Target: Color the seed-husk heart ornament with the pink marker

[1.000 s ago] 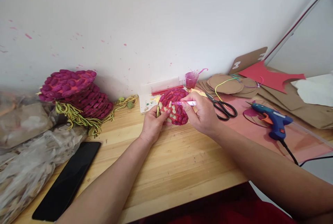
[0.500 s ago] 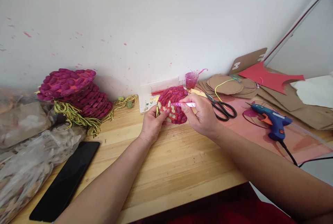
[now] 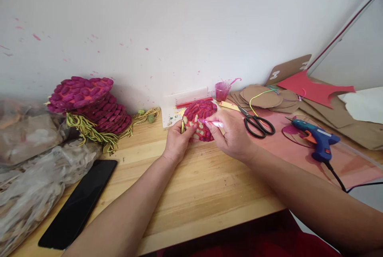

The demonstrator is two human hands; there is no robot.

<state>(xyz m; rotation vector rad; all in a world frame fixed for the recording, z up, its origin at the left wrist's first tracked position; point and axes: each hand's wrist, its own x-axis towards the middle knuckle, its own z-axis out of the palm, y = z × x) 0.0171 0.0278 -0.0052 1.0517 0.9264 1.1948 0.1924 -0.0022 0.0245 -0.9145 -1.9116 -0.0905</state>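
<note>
A round disc point(image 3: 200, 109) covered with peanut-shell-like lumps is tilted up in my left hand point(image 3: 177, 141). Most lumps are painted magenta; several at its lower left are bare tan. My left thumb presses on the front of the disc, and the other fingers are mostly hidden behind it. Between the thumb and fingers of my right hand point(image 3: 231, 133) is a slim white paintbrush point(image 3: 216, 124). Its magenta tip meets the disc near the bare lumps; the bristles are too small to make out.
Left are stacked magenta discs point(image 3: 80, 91) with yellow-green strings point(image 3: 92, 131), plastic bags point(image 3: 38, 193) and a black phone point(image 3: 79, 205). At right lie a paint cup point(image 3: 222, 91), scissors point(image 3: 259, 125), cardboard circles point(image 3: 260, 97) and a blue glue gun point(image 3: 318, 137) with its cord.
The brush tip has shifted slightly right and down over the disc, and its handle is tilted differently. My left hand keeps its hold. The whole view has shifted a little.
</note>
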